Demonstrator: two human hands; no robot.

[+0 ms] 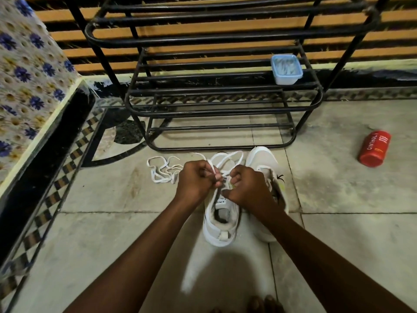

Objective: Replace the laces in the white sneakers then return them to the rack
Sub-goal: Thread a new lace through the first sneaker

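Head view: relacing a white sneaker point(220, 231)
Left hand point(194, 180) and right hand point(247, 188) are pinching its lace point(225, 158) just above it, probably tightening for the next eyelet.

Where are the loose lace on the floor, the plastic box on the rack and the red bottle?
loose lace point(165, 170), head view, middle of the tangle.
plastic box point(286, 69), head view, centre of its lid.
red bottle point(374, 148), head view, its labelled side.
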